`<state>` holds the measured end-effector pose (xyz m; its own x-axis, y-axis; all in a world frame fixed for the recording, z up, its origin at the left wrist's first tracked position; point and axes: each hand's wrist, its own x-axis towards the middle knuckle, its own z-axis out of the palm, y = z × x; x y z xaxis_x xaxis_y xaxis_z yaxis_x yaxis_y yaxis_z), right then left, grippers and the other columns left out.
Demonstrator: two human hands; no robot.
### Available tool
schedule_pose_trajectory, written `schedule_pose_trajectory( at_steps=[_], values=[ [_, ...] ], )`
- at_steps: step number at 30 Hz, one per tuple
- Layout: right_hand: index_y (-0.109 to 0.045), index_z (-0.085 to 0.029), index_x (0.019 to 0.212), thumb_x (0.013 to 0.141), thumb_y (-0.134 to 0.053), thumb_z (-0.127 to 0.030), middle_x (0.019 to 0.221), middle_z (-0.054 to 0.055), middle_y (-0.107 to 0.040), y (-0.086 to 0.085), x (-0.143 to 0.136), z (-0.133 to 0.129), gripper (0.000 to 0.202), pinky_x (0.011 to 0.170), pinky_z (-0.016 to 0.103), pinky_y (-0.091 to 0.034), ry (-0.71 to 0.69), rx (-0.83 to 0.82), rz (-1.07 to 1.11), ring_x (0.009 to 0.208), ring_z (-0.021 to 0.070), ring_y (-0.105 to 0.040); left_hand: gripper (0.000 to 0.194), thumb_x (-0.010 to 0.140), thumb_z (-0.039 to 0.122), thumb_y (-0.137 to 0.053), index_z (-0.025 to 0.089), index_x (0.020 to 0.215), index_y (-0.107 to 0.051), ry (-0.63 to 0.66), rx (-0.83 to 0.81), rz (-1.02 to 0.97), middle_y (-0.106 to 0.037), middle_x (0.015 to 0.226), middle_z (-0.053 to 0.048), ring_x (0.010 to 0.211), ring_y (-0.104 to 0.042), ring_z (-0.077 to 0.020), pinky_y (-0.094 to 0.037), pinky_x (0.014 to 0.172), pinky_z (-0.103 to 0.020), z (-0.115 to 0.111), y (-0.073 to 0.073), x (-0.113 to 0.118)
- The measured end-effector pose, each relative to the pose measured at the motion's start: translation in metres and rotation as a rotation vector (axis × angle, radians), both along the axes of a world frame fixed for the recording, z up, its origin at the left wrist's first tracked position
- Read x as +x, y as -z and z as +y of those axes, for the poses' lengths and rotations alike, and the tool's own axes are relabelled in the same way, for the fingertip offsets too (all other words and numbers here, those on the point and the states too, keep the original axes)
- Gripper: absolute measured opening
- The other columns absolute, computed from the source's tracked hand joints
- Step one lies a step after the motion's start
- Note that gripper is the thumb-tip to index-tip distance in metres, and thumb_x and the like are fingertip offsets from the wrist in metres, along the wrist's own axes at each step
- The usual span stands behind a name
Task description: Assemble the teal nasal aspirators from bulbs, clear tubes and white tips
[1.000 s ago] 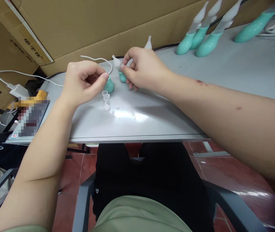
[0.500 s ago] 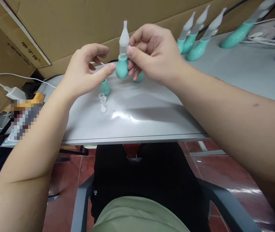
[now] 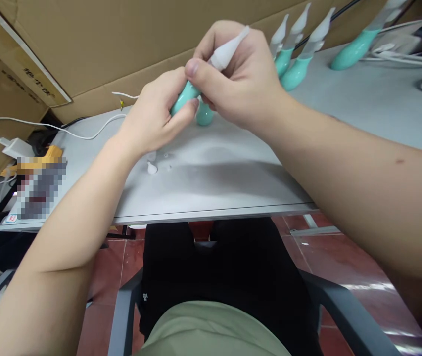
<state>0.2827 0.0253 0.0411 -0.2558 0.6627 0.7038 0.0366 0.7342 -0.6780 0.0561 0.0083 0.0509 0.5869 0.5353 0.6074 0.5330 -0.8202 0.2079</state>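
Observation:
Both of my hands hold one nasal aspirator (image 3: 228,52), tilted with its white tip up to the right. My left hand (image 3: 149,113) is closed around its teal bulb. My right hand (image 3: 242,81) pinches the middle, where the clear tube is mostly covered by the fingers. Just below my right hand, a loose teal bulb (image 3: 205,115) stands on the table. Beneath my left wrist lie a small white tip (image 3: 152,168), a partly covered clear piece (image 3: 151,156) and tiny pale bits (image 3: 168,167).
Several aspirators (image 3: 297,73) stand at the back right, with another aspirator (image 3: 355,49) farther right leaning towards cables. Cardboard (image 3: 121,39) walls the back of the grey table (image 3: 225,190). A white charger (image 3: 20,148) with its cable and a yellow object (image 3: 53,155) are at left.
My left hand has moved right and closed around the aspirator's bulb. The aspirator has gone from upright to tilted. The left-hand bulb on the table is now out of sight behind my left hand.

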Motion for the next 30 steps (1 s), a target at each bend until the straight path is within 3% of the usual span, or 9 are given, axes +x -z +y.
schedule_pose_trajectory(
  at_steps=[2, 5, 11, 15, 20, 24, 30],
  values=[
    [-0.060, -0.026, 0.084, 0.109, -0.099, -0.061, 0.076, -0.001, -0.056, -0.004, 0.001, -0.006, 0.058, 0.061, 0.029, -0.043, 0.016, 0.045, -0.041, 0.071, 0.0131, -0.056, 0.034, 0.122, 0.056, -0.057, 0.032, 0.125, -0.081, 0.036, -0.023, 0.020, -0.095, 0.135, -0.008, 0.123, -0.080, -0.0320, -0.070, 0.120, -0.057, -0.007, 0.000, -0.001],
    [-0.052, -0.025, 0.080, 0.115, -0.093, -0.047, 0.072, -0.001, -0.056, -0.010, 0.001, -0.012, 0.057, 0.057, 0.027, -0.038, -0.032, 0.006, -0.086, 0.068, 0.0138, -0.058, 0.042, 0.126, 0.060, -0.052, 0.033, 0.126, -0.084, 0.075, -0.052, 0.041, -0.096, 0.140, -0.009, 0.128, -0.084, -0.0333, -0.069, 0.120, -0.058, -0.012, -0.001, -0.006],
    [-0.059, -0.027, 0.079, 0.109, -0.095, -0.029, 0.067, 0.001, -0.065, -0.005, 0.006, -0.017, 0.047, 0.051, 0.029, -0.035, -0.206, -0.154, -0.115, 0.061, 0.0130, -0.055, 0.056, 0.126, 0.070, -0.042, 0.029, 0.122, -0.079, 0.003, -0.047, 0.192, -0.092, 0.131, -0.018, 0.121, -0.084, -0.0380, -0.069, 0.114, -0.060, -0.013, 0.001, -0.013],
    [-0.059, -0.026, 0.079, 0.106, -0.102, -0.043, 0.062, -0.005, -0.063, 0.013, 0.012, -0.013, 0.053, 0.049, 0.026, -0.038, -0.342, -0.134, -0.010, 0.052, 0.0086, -0.052, 0.060, 0.125, 0.070, -0.043, 0.025, 0.134, -0.082, 0.014, -0.102, 0.283, -0.091, 0.138, -0.020, 0.131, -0.084, -0.0402, -0.067, 0.123, -0.064, -0.016, 0.002, -0.011],
    [-0.058, -0.026, 0.083, 0.104, -0.102, -0.036, 0.063, -0.007, -0.065, 0.020, 0.019, -0.016, 0.050, 0.048, 0.022, -0.044, -0.391, -0.199, -0.002, 0.051, 0.0086, -0.056, 0.050, 0.124, 0.077, -0.053, 0.036, 0.128, -0.080, -0.022, -0.205, 0.263, -0.090, 0.145, -0.013, 0.141, -0.083, -0.0409, -0.065, 0.131, -0.063, -0.022, 0.000, -0.012],
    [-0.054, -0.025, 0.085, 0.106, -0.097, -0.029, 0.064, -0.007, -0.064, 0.020, 0.018, -0.021, 0.048, 0.050, 0.019, -0.045, -0.395, -0.283, -0.005, 0.053, 0.0084, -0.056, 0.059, 0.127, 0.076, -0.039, 0.030, 0.128, -0.076, 0.058, -0.125, 0.302, -0.087, 0.137, -0.014, 0.133, -0.085, -0.0393, -0.069, 0.122, -0.064, -0.021, 0.003, -0.010],
    [-0.048, -0.025, 0.079, 0.087, -0.107, -0.040, 0.067, -0.007, -0.060, 0.018, 0.015, -0.021, 0.062, 0.044, 0.022, -0.034, -0.353, -0.408, 0.164, 0.048, 0.0088, -0.051, 0.051, 0.126, 0.073, -0.046, 0.031, 0.115, -0.074, 0.036, -0.090, 0.222, -0.087, 0.123, -0.014, 0.119, -0.084, -0.0370, -0.072, 0.114, -0.062, -0.015, 0.006, -0.014]
  ],
)
